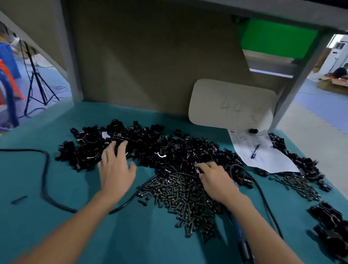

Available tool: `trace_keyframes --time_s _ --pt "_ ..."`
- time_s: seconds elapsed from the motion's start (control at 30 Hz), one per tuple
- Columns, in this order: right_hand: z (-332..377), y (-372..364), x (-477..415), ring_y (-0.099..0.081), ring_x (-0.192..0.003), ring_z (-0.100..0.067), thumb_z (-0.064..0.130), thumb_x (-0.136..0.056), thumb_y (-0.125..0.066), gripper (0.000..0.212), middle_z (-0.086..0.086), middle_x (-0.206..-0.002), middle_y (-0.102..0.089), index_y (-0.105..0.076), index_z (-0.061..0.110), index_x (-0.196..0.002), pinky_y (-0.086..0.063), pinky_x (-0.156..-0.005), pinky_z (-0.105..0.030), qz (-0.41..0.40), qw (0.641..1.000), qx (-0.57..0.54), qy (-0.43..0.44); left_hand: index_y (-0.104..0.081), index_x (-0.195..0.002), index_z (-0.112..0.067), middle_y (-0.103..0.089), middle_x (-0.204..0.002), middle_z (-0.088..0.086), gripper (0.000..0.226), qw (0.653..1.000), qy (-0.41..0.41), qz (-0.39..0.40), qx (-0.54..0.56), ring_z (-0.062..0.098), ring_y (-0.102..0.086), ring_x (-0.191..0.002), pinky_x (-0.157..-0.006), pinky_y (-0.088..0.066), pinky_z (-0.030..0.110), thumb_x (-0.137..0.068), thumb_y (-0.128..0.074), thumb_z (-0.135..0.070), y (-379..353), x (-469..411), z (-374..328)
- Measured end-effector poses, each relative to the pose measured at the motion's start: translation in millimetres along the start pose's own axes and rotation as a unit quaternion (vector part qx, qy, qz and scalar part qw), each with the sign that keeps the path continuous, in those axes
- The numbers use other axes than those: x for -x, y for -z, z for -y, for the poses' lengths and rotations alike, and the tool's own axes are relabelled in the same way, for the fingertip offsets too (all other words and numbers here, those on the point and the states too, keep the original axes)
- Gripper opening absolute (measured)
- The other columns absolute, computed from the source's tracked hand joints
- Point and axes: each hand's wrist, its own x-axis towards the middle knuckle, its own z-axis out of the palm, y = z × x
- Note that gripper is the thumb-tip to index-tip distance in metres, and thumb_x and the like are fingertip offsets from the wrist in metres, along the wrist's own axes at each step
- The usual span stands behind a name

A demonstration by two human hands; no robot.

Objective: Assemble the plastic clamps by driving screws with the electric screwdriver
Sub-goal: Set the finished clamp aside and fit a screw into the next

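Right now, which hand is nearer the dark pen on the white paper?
Right: right hand sits left of the dark pen; left hand rests farther left on black plastic clamps.

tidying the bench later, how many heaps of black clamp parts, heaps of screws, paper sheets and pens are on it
clamp part heaps: 3
screw heaps: 2
paper sheets: 1
pens: 1
total: 7

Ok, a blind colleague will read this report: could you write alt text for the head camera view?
A person's left hand rests, fingers spread, on a pile of black plastic clamp parts on a green bench, while the right hand, fingers curled, reaches the pile's near edge beside a heap of dark screws. An electric screwdriver lies under the right forearm.
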Motion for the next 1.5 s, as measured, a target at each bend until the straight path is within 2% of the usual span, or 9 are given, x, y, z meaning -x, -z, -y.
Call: trace_keyframes --time_s 0.2,0.33,0.5,0.6,0.7,0.97,1.2,1.33,1.5 --pt "14 -23 -33 -0.037 -0.129 -0.037 0.04 -0.11 -0.035 0.036 -0.008 -0.142 -0.047 -0.039 0.031 -0.145 -0.039 -0.103 -0.05 0.021 0.996 -0.037 -0.081 -0.035 -0.15 -0.025 0.001 -0.164 0.018 0.065 0.982 -0.025 0.165 -0.089 0.039 -0.019 -0.148 -0.111 -0.038 0.051 -0.095 -0.067 -0.038 -16 -34 5" --pt "19 -25 -34 -0.042 -0.126 -0.035 0.04 -0.11 -0.036 0.028 -0.004 -0.135 -0.053 -0.043 0.03 -0.135 -0.03 -0.105 -0.052 -0.016 0.994 -0.022 -0.104 -0.055 -0.124 -0.021 -0.055 -0.123 0.004 0.042 0.985 -0.139 0.067 -0.082 0.024 -0.054 -0.112 -0.094 -0.045 0.039 -0.096 -0.057 -0.052 -25 -30 7" --pt "18 -18 -21 -0.044 -0.127 -0.035 0.039 -0.109 -0.037 0.033 -0.007 -0.138 -0.051 -0.047 0.024 -0.137 -0.033 -0.105 -0.047 -0.095 0.987 -0.062 -0.117 -0.055 -0.132 -0.02 -0.045 -0.142 0.017 0.05 0.988 -0.086 -0.073 -0.107 0.039 -0.041 -0.131 -0.105 -0.035 0.054 -0.093 -0.059 -0.05 -9 -65 25" --pt "18 -12 -8 -0.045 -0.125 -0.033 0.038 -0.109 -0.04 0.032 -0.005 -0.136 -0.052 -0.049 0.023 -0.136 -0.035 -0.103 -0.046 -0.116 0.982 -0.1 -0.109 -0.023 -0.155 -0.043 -0.009 -0.166 0.016 0.084 0.989 0.051 0.081 -0.115 0.045 -0.007 -0.15 -0.116 -0.012 0.065 -0.085 -0.04 -0.085 3 -97 45" --pt "15 -9 4 -0.046 -0.122 -0.03 0.036 -0.109 -0.042 0.031 -0.003 -0.132 -0.052 -0.05 0.022 -0.135 -0.04 -0.104 -0.048 -0.108 0.979 -0.148 -0.09 -0.019 -0.156 -0.049 -0.019 -0.166 0.012 0.097 0.966 0.088 0.214 -0.116 0.039 -0.015 -0.151 -0.117 -0.009 0.066 -0.072 -0.018 -0.098 6 -111 54" --pt "34 -5 9 -0.047 -0.119 -0.022 0.034 -0.108 -0.044 0.027 -0.002 -0.128 -0.046 -0.053 0.021 -0.13 -0.041 -0.102 -0.037 -0.145 0.947 -0.275 -0.08 -0.064 -0.113 -0.04 -0.06 -0.132 -0.004 0.03 0.98 -0.102 0.158 -0.069 0.023 -0.044 -0.133 -0.105 -0.032 0.054 -0.098 -0.044 -0.058 2 -51 42" --pt "46 -7 37 -0.051 -0.11 -0.002 0.037 -0.106 -0.047 0.011 0.008 -0.124 -0.049 -0.051 0.035 -0.116 -0.038 -0.092 -0.025 -0.154 0.921 -0.35 -0.071 -0.069 -0.109 -0.036 -0.043 -0.141 -0.002 0.023 0.993 -0.017 0.095 0.069 0.028 -0.024 -0.138 -0.112 -0.022 0.05 -0.102 -0.05 -0.047 27 -26 10" --pt "56 -4 58 -0.069 -0.096 -0.021 0.027 -0.107 -0.046 0.015 -0.003 -0.107 -0.065 -0.058 0.024 -0.099 -0.051 -0.085 -0.038 -0.117 0.793 -0.577 -0.156 -0.056 -0.116 -0.02 -0.07 -0.107 0.001 0.027 0.936 0.058 0.145 0.316 0.016 -0.064 -0.092 -0.082 -0.052 0.036 -0.108 -0.037 -0.037 51 -8 -27" --pt "74 -20 91 -0.066 -0.068 -0.021 0.026 -0.11 -0.039 0.032 -0.012 -0.084 -0.07 -0.058 0.0 -0.107 -0.057 -0.064 -0.035 -0.054 0.63 -0.757 -0.163 -0.05 -0.124 -0.024 -0.063 -0.092 0.011 0.02 0.768 0.223 0.242 0.549 0.017 -0.054 -0.069 -0.062 -0.047 0.031 -0.11 -0.037 -0.03 52 42 -58"
